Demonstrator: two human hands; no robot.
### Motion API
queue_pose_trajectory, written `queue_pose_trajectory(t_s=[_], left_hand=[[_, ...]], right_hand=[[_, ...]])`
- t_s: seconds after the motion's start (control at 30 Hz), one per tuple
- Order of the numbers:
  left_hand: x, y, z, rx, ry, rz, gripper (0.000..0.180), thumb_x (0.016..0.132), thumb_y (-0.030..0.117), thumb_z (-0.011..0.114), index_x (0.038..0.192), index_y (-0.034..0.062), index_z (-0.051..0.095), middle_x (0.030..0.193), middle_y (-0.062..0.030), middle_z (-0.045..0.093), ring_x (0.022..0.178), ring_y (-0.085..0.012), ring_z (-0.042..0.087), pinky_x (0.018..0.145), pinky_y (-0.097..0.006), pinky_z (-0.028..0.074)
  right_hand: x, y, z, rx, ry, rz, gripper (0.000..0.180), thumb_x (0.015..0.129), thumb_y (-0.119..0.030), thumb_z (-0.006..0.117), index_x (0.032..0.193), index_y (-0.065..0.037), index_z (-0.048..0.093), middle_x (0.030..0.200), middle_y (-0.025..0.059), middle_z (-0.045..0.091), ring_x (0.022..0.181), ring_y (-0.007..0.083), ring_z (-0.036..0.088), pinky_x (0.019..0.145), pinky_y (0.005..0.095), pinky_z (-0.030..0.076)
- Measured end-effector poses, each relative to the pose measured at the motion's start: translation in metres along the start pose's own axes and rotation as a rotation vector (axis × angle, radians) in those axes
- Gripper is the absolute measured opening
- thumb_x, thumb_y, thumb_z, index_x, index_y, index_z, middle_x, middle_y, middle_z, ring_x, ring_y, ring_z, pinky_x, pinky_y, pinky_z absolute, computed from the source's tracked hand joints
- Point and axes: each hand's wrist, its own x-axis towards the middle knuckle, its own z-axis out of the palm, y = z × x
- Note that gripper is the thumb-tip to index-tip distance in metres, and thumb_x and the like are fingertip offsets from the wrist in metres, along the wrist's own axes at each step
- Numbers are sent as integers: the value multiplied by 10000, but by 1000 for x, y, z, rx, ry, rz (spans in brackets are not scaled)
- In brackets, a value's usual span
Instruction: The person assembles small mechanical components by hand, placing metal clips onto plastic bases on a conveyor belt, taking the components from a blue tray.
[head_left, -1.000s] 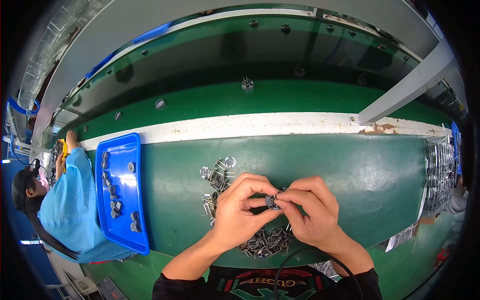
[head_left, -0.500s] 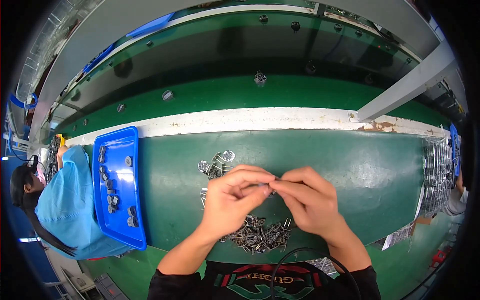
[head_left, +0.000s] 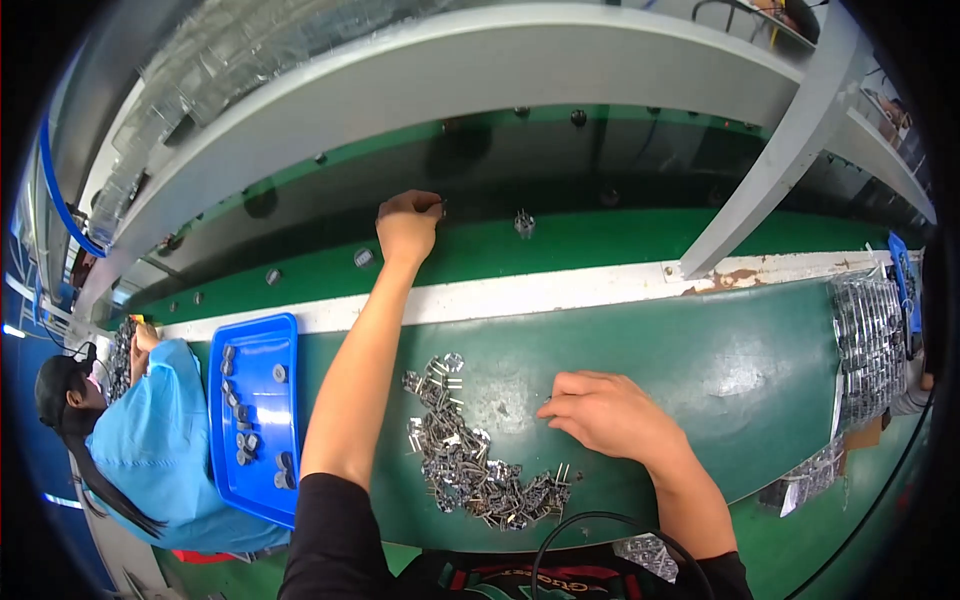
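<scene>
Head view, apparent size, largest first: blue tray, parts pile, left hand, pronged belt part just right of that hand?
1. Blue tray
2. Parts pile
3. Left hand
4. Pronged belt part

L hand (head_left: pixel 408 228) over grn belt (head_left: pixel 620 238), R hand (head_left: pixel 612 418) nr parts pile (head_left: pixel 462 462)

Green floor (head_left: pixel 795 545) beneath green-topped workbench (head_left: pixel 760 405)

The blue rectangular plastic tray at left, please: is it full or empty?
Partly filled: the blue tray holds small, round grey parts, with bare bottom showing.
</scene>
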Motion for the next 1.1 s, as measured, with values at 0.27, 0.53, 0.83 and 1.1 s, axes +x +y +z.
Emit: queue_pose_trajectory(t_s=[0.27,0.53,0.83,1.1], left_hand=[[-8,-1,-23,323,82,179,300,807,333,760,1007,109,752,1010,-112,723,1004,-326,629,912,-433,483],[-46,-16,-97,320,-226,178,250,798,114,761,1026,16,733,982,-170,678,847,-287,682,764,-370,548],[-167,85,-102,-225,-243,228,363,766,-21,773,1120,28,707,1054,-114,671,835,-175,697,718,-292,602],[-220,102,-88,-640,-517,76,465,743,-84,783,1180,40,684,1129,-112,657,927,-162,679,783,-280,598]], right_hand=[[-1,7,-3,-145,156,63,112,792,-179,759,846,-87,723,812,36,586,757,260,633,639,410,512],[3,-1,8,-113,154,45,114,793,-153,759,845,-65,710,847,42,584,774,253,638,656,396,526],[7,-14,6,123,332,24,140,776,-63,779,901,-49,717,885,46,637,727,211,653,622,331,548],[16,-33,17,208,628,-74,190,763,36,786,933,-4,711,913,98,674,726,191,654,565,282,529]])
